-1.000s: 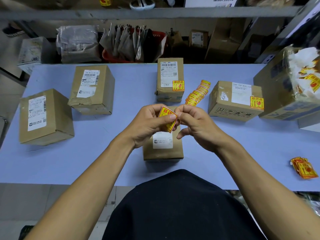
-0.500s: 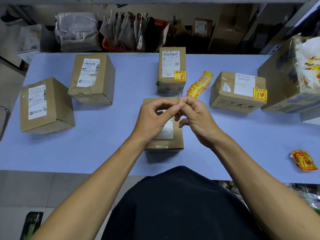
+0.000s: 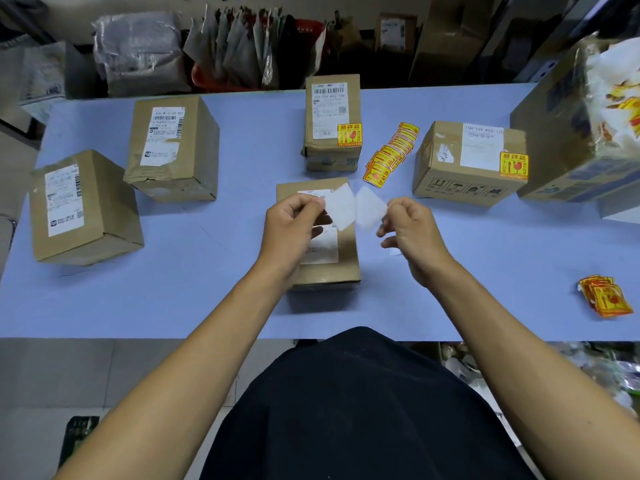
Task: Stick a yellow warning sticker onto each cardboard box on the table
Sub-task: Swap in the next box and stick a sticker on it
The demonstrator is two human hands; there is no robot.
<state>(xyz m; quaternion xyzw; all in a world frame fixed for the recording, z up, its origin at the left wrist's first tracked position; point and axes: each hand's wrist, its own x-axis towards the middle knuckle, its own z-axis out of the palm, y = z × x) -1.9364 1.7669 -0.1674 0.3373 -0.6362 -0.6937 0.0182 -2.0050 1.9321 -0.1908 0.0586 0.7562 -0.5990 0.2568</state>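
Observation:
My left hand [image 3: 294, 223] pinches a white-faced sheet [image 3: 341, 209], and my right hand [image 3: 412, 233] pinches a second one [image 3: 369, 211]. The two sheets are a sticker and its backing, pulled apart. No yellow shows, so I cannot tell which is which. Both hover over a small cardboard box [image 3: 346, 268] that bears only a white label. The far middle box [image 3: 332, 98] and the right box [image 3: 446, 157] each carry a yellow sticker. Two boxes on the left [image 3: 194, 150] [image 3: 110, 216] have labels only.
A fanned row of yellow stickers [image 3: 391, 150] lies between the far box and the right box. A small sticker pile [image 3: 604, 296] sits near the right front edge of the blue table [image 3: 207, 271]. A big open carton [image 3: 554, 150] holding paper scraps stands at far right.
The yellow sticker held between both hands has been peeled into two sheets, and my hands have drawn apart sideways. The camera has tilted further down.

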